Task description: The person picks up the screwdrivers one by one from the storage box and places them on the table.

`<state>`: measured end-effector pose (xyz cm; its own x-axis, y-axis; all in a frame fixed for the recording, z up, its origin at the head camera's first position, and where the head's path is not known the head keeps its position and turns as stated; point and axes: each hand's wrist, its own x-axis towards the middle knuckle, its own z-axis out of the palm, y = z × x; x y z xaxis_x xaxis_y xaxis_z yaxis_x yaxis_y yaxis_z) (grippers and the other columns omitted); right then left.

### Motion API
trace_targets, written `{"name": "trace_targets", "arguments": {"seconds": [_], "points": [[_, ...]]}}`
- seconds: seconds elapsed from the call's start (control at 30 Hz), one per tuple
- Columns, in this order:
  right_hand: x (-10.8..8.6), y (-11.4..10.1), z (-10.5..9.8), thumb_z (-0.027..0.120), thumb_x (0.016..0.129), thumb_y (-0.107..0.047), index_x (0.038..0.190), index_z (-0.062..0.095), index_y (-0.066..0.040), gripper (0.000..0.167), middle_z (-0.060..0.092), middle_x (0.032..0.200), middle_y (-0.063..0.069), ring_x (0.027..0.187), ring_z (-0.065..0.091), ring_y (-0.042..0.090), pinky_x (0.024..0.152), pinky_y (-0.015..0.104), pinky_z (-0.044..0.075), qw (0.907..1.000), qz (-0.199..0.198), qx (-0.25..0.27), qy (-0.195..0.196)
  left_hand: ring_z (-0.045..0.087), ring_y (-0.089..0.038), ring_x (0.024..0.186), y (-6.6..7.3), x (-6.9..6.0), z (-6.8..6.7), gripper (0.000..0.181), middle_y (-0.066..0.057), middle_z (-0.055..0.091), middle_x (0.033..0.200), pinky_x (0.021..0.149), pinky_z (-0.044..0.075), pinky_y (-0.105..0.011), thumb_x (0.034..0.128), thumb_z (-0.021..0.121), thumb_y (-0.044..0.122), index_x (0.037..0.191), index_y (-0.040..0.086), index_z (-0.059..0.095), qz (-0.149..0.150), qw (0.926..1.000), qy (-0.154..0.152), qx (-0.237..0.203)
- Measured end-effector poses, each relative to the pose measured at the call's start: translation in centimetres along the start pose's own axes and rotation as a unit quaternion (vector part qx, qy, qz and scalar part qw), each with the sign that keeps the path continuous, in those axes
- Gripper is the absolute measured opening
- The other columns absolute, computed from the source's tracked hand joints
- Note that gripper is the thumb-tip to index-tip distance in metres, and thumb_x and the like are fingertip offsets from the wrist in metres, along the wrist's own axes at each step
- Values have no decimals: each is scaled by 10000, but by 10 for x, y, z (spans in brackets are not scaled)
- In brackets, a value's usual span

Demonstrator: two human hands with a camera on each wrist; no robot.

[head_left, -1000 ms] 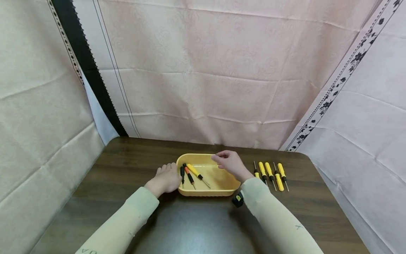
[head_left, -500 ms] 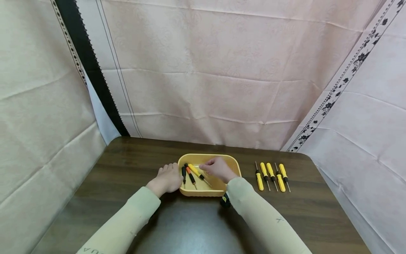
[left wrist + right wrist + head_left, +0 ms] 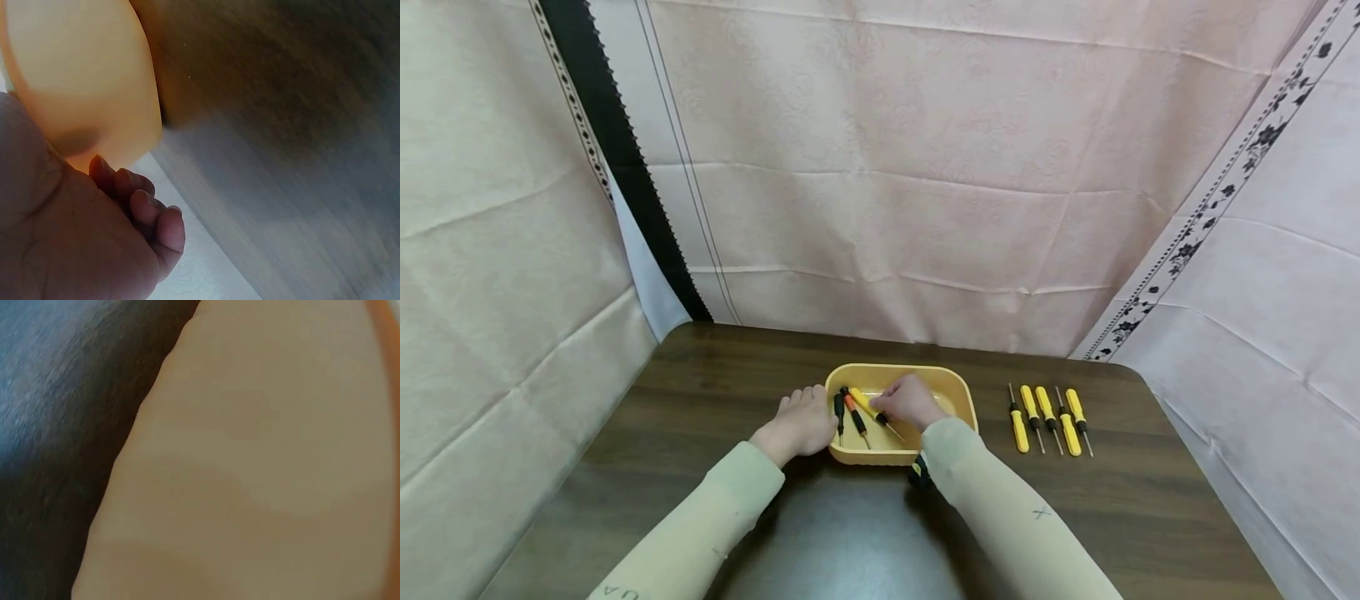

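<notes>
Your left hand (image 3: 801,421) rests at the tray's (image 3: 880,457) 9 o'clock side, fingers loosely bent. Your right hand (image 3: 910,402) is over the tray's inside, fingertips by the yellow driver (image 3: 862,404); I cannot tell whether they pinch it. That driver lies towards 10 o'clock in the tray, with the orange driver (image 3: 854,412) and black driver (image 3: 839,406) on its 9 o'clock side. Five drivers (image 3: 1046,402) lie at 3 o'clock on the table (image 3: 1135,483).

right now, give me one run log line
left hand: at left end of tray | right hand: at yellow screwdriver in tray | on table: five screwdrivers
</notes>
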<state>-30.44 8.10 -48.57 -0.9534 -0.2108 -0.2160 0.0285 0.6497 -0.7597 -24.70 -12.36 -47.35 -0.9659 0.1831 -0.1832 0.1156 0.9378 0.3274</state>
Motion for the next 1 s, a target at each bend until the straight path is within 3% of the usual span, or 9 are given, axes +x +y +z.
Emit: {"name": "trace_targets", "arguments": {"seconds": [0.3, 0.6, 1.0], "points": [[-5, -10, 2, 823, 772, -247, 697, 727, -47, 234, 671, 651, 54, 533, 522, 129, 492, 277, 413, 9987, 97, -485, 96, 429, -291, 1022, 3, 0, 0, 460, -164, 474, 1141, 911, 325, -474, 978, 491, 325, 1271, -21, 419, -29, 9999, -123, 29], [-11, 3, -12, 802, 787, -174, 635, 647, -41, 255, 543, 548, 3, 484, 425, 112, 485, 270, 378, 9992, 8, -405, 0, 423, -295, 1001, 1, 1, 0, 445, -159, 476, 1112, 899, 325, -468, 976, 484, 320, 1255, -22, 425, -30, 10000, -45, 24], [-18, 10, -23, 798, 791, -192, 668, 686, -60, 212, 558, 573, -29, 529, 457, 114, 503, 249, 368, 9946, 15, -1020, -194, 420, -299, 987, 2, 0, -1, 423, -159, 469, 1075, 888, 324, -470, 971, 486, 308, 1220, -30, 430, 20, 10000, -1, 55]]}}
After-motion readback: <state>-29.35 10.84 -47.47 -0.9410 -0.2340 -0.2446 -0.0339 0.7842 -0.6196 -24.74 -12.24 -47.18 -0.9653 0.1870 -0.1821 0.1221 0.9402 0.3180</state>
